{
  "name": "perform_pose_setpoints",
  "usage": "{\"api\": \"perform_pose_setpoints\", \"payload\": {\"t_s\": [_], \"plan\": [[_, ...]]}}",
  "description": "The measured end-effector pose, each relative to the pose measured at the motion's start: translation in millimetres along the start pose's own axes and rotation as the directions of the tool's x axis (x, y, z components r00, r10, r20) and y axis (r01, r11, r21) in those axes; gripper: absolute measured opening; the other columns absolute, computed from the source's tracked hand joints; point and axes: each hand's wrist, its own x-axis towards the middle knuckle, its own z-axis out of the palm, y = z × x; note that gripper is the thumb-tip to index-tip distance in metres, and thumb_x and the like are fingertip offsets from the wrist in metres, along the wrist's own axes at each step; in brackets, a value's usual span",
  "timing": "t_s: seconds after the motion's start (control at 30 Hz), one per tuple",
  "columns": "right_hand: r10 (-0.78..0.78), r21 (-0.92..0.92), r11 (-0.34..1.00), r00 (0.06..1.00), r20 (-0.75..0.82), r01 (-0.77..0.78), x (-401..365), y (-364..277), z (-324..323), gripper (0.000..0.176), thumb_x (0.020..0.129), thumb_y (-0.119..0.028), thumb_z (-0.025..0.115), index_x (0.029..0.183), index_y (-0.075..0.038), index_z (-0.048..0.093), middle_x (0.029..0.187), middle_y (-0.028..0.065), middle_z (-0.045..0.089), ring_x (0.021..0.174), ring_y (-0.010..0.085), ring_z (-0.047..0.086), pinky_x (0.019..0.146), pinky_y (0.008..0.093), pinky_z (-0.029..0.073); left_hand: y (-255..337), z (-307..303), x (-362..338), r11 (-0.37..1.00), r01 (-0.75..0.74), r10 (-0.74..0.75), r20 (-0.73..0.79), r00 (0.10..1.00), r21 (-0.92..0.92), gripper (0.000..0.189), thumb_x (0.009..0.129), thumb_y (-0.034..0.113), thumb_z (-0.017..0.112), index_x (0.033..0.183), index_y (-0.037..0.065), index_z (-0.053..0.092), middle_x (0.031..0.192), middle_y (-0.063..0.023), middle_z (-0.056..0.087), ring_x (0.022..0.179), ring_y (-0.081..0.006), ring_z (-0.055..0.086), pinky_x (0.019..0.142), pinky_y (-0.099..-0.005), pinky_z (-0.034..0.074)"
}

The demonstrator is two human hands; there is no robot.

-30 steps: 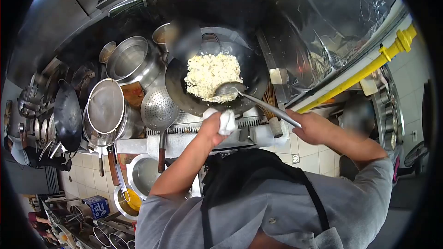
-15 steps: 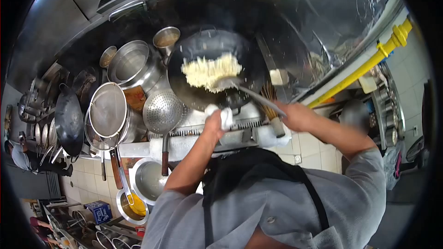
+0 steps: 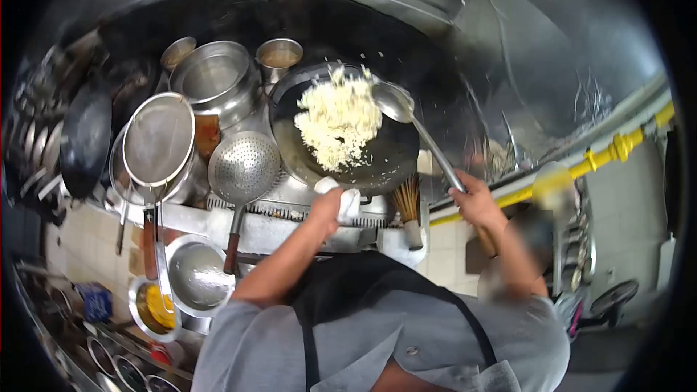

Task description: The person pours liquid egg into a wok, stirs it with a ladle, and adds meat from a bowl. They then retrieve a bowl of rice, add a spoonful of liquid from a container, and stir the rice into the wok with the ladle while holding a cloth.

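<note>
A black wok sits on the range with pale yellow rice tossed up in it, loose grains in the air above the far rim. My left hand is closed around a folded white cloth against the wok's near edge; the grip under the cloth is hidden. Closed on the long handle of a metal ladle is my right hand. The ladle's bowl is raised over the wok's right side, beside the rice.
Left of the wok are a perforated skimmer, a mesh strainer and a steel pot. A bamboo brush stands at the near right. Lower left are a metal basin and a bowl of yellow food. A yellow pipe runs along the right.
The ladle has come out of the rice and up to the right, with my right hand lower. The rice has risen and spread into a taller heap. The camera view has shifted.
</note>
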Motion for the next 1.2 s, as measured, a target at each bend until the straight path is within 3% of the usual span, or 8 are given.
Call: {"api": "perform_pose_setpoints", "payload": {"t_s": [0.2, 0.6, 0.67, 0.7, 0.73, 0.77, 0.9, 1.2], "plan": [[0.311, 0.499, 0.808, 0.946, 0.091, -0.313, 97.4, -1.5, 125.5, 0.011, 0.090, -0.015, 0.054, 0.093, -0.010, 0.045, 0.054, -0.0013, 0.041, 0.040, 0.0119, 0.041, 0.033, 0.0317, 0.034, -11.0, -14.5, 99.6, 0.994, -0.094, 0.097, -0.048, 0.994, 0.062, 0.020, 0.087, 0.018, 0.052, 0.099, 0.001, 0.057, 0.082, -0.0097, 0.065, 0.067, -0.0249, 0.066, 0.056, -0.0403, 0.056], [0.245, 0.534, 0.535, 0.725, 0.644, -0.654, 110.5, -40.9, 106.6, 0.043, 0.093, -0.022, 0.053, 0.134, -0.015, 0.042, 0.059, 0.0001, 0.044, 0.036, 0.0116, 0.038, 0.032, 0.0295, 0.033, -19.4, -61.7, 11.9, 0.983, 0.156, -0.181, 0.363, 0.914, 0.096, 0.038, 0.086, 0.026, 0.059, 0.117, 0.006, 0.051, 0.102, -0.0105, 0.063, 0.089, -0.0264, 0.065, 0.081, -0.0439, 0.054], [0.301, 0.435, 0.733, 0.823, 0.482, -0.523, 141.0, -17.4, 136.8, 0.038, 0.091, -0.022, 0.054, 0.128, -0.014, 0.046, 0.060, 0.0025, 0.047, 0.038, 0.0125, 0.041, 0.032, 0.0303, 0.034, -23.5, -67.2, 12.4, 0.990, 0.126, -0.143, 0.426, 0.893, 0.069, 0.038, 0.085, 0.024, 0.058, 0.117, 0.003, 0.051, 0.103, -0.0121, 0.063, 0.095, -0.0277, 0.064, 0.080, -0.0451, 0.054], [-0.153, 0.228, 0.964, 0.986, 0.069, 0.133, 155.6, 4.7, 150.1, 0.038, 0.091, -0.022, 0.055, 0.126, -0.012, 0.047, 0.061, 0.0037, 0.048, 0.038, 0.0127, 0.042, 0.032, 0.0309, 0.034, -21.0, -72.5, 9.6, 0.982, 0.189, -0.173, 0.464, 0.869, 0.011, 0.038, 0.085, 0.023, 0.058, 0.116, 0.002, 0.050, 0.102, -0.0128, 0.063, 0.092, -0.0271, 0.064, 0.080, -0.0455, 0.054], [-0.682, -0.230, 0.729, 0.714, -0.159, 0.645, 163.0, 15.1, 157.2, 0.038, 0.090, -0.022, 0.056, 0.124, -0.010, 0.047, 0.061, 0.0049, 0.049, 0.038, 0.0128, 0.042, 0.032, 0.0314, 0.034, -18.1, -75.6, 3.5, 0.981, 0.191, -0.178, 0.461, 0.869, 0.019, 0.038, 0.085, 0.023, 0.058, 0.116, 0.002, 0.050, 0.102, -0.0128, 0.063, 0.092, -0.0271, 0.064, 0.080, -0.0455, 0.054], [-0.164, 0.113, 0.982, 0.982, 0.092, 0.154, 142.9, -9.0, 133.5, 0.039, 0.091, -0.021, 0.055, 0.127, -0.010, 0.045, 0.061, 0.0060, 0.050, 0.039, 0.0123, 0.044, 0.032, 0.0315, 0.035, -13.9, -75.6, -5.0, 0.989, 0.142, -0.119, 0.407, 0.906, -0.027, 0.038, 0.085, 0.024, 0.058, 0.115, 0.002, 0.051, 0.099, -0.0129, 0.063, 0.089, -0.0275, 0.064, 0.079, -0.0458, 0.054], [0.189, 0.543, 0.651, 0.806, 0.561, -0.531, 95.5, -49.3, 87.6, 0.035, 0.093, -0.021, 0.053, 0.126, -0.011, 0.043, 0.057, 0.0036, 0.047, 0.037, 0.0115, 0.042, 0.030, 0.0299, 0.033, 1.4, -59.9, -25.5, 0.988, 0.095, -0.054, 0.299, 0.953, -0.125, 0.039, 0.084, 0.030, 0.060, 0.111, 0.002, 0.053, 0.090, -0.0150, 0.062, 0.077, -0.0301, 0.064, 0.076, -0.0477, 0.055], [0.127, 0.426, 0.871, 0.951, 0.283, -0.243, 75.5, -51.8, 75.6, 0.033, 0.091, -0.019, 0.053, 0.123, -0.013, 0.050, 0.053, -0.0004, 0.042, 0.034, 0.0122, 0.038, 0.030, 0.0295, 0.032, -11.1, -70.6, -27.4, 0.987, -0.132, 0.160, 0.406, 0.900, -0.096, 0.055, 0.077, 0.023, 0.055, 0.122, -0.007, 0.046, 0.104, -0.0204, 0.063, 0.091, -0.0282, 0.064, 0.080, -0.0353, 0.051]]}}
